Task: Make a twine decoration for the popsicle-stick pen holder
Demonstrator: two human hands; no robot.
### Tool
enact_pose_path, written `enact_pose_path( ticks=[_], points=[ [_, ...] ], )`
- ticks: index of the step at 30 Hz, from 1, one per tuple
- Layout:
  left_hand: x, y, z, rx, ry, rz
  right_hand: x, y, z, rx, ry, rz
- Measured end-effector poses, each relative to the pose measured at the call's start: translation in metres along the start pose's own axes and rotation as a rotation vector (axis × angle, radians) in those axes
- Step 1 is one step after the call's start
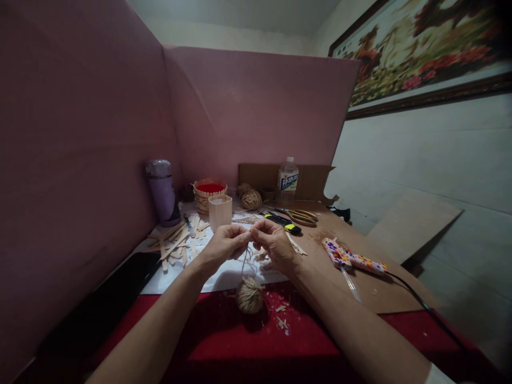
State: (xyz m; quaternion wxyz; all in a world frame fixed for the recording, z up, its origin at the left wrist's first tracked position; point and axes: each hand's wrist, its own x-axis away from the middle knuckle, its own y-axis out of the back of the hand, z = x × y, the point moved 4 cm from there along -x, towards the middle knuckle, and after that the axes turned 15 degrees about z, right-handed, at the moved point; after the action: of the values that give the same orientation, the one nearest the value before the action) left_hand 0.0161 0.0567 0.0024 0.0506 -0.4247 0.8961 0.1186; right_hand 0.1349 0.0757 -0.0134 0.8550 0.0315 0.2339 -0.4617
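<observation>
My left hand (230, 241) and my right hand (272, 242) meet above the white paper, thumbs and fingertips pinched close together. Between them they hold the twine (247, 257), whose loose strand hangs down below my fingers. It leads toward a ball of twine (250, 295) on the red cloth near the front edge. Just behind my left hand stands a small holder made of craft sticks (220, 212). The exact end of the strand is hidden by my fingertips.
Craft sticks (175, 242) lie scattered at left, near a purple bottle (163, 192). Behind are a red-lined stick basket (210, 198), another twine ball (251, 199) and a plastic bottle (288, 180). At right are scissors (302, 216), a utility knife (283, 223) and a corded glue gun (340, 253).
</observation>
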Motion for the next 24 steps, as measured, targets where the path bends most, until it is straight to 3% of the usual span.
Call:
enact_pose_path(
  ticks=[10,18,24],
  points=[
    [-0.003,-0.002,0.0,-0.256,-0.024,-0.063,0.001,0.0,0.006,0.126,-0.007,-0.089],
    [0.0,-0.008,0.004,0.189,0.046,0.082,0.0,0.003,0.003,0.086,0.022,-0.125],
    [0.001,-0.001,0.009,0.235,0.105,0.062,-0.002,0.015,0.006,0.027,0.06,-0.21]
  ],
)
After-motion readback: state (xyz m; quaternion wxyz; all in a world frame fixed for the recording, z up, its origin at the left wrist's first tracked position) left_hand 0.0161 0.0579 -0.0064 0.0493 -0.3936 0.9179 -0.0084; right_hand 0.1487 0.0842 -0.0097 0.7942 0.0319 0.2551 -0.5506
